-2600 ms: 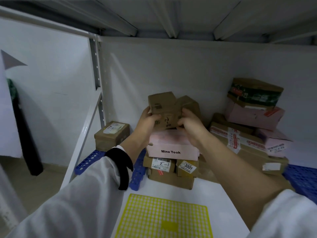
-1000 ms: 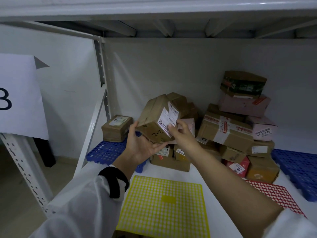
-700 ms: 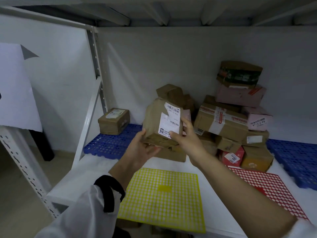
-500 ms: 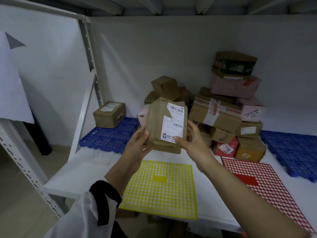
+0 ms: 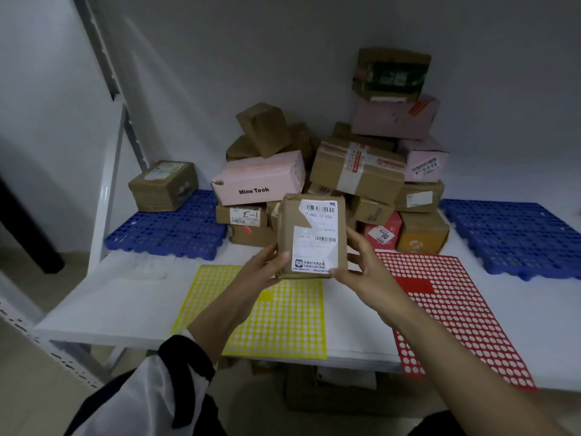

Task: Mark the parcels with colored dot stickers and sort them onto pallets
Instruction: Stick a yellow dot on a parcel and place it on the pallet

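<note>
Parcels (image 5: 345, 171) lay heaped against the back wall of the white surface (image 5: 125, 297), brown and pink boxes stacked several high, a pink one marked "Mine Took" (image 5: 258, 177) at the front left of the heap. On either side of it we saw a blue pallet: the left pallet (image 5: 169, 229) carried a single brown box (image 5: 163, 185) at its back corner, and the right pallet (image 5: 515, 237) lay bare as far as the edge of the view. Nearer to us two perforated sticker sheets lay flat on the surface, the red sheet (image 5: 456, 309) to the right and reaching past the front edge, the yellow sheet (image 5: 292, 322) left of it and partly hidden by our arms. Above the yellow sheet and in front of the heap we held one brown parcel (image 5: 311, 237) upright, clear of the surface, its torn white shipping label (image 5: 316, 243) turned toward us. Our left hand (image 5: 261, 272) pressed its thumb to the parcel's lower left edge, and our right hand (image 5: 364, 269) closed its fingers (image 5: 353, 239) around the right edge, thumb at the lower corner, so both hands gripped it together.
</note>
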